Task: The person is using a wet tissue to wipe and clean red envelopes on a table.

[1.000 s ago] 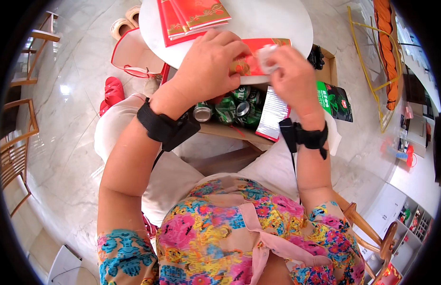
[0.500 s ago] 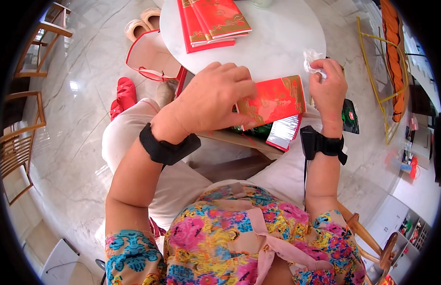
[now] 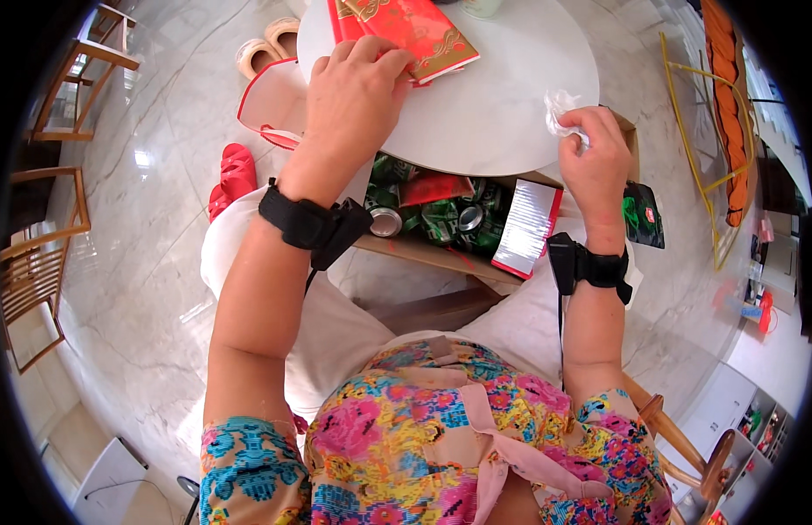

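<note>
At least two red booklets [image 3: 423,39] with gold scrollwork can be counted on one white round table [image 3: 502,105]; how many are stacked underneath cannot be told. Their near edge is met by the bent fingers of the left hand [image 3: 356,96], but the fingertips are partly hidden, so whether a booklet is gripped or merely touched cannot be told. One crumpled white tissue [image 3: 561,112] is pinched between the thumb and fingers of the right hand [image 3: 594,157], over the table's right edge.

Below and between both sets of fingers, one cardboard box [image 3: 423,250] is seen, filled with several green cans [image 3: 439,223]; two silver can ends are exposed. Pale lettering is borne by the cans. One red piece [image 3: 435,189] is laid among them. One white printed panel [image 3: 526,229], edged in red, is set below the right fingers, its dark lines too small to be read. One green-and-black pouch [image 3: 642,214] is placed below and right of those fingers.
</note>
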The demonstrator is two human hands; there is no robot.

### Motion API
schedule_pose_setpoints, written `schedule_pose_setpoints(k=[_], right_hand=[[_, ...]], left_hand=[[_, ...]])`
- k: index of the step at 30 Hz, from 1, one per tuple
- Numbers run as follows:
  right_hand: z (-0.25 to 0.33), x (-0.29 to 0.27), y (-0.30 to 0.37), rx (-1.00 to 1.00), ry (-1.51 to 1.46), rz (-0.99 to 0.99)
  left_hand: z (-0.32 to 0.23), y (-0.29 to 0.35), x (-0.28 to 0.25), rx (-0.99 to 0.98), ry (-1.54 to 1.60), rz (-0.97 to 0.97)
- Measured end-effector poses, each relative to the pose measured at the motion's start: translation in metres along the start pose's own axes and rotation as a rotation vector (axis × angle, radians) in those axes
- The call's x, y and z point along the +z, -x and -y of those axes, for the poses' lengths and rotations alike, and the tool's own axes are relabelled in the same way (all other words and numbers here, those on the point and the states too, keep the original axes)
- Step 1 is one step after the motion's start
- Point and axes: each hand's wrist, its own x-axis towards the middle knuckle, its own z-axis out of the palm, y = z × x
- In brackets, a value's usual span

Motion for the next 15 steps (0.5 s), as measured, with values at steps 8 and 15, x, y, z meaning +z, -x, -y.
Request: schedule_pose_setpoints(k=[8, 15], right_hand=[[-0.001, 0.0, 0.0, -0.033, 0.021, -0.011], [0.002, 0.001, -0.001, -0.043, 0.018, -0.011]], left_hand=[[-0.006, 0.003, -0.001, 0.042, -0.018, 0.006], [-0.021, -0.01, 0.002, 0.08, 0.043, -0.228]])
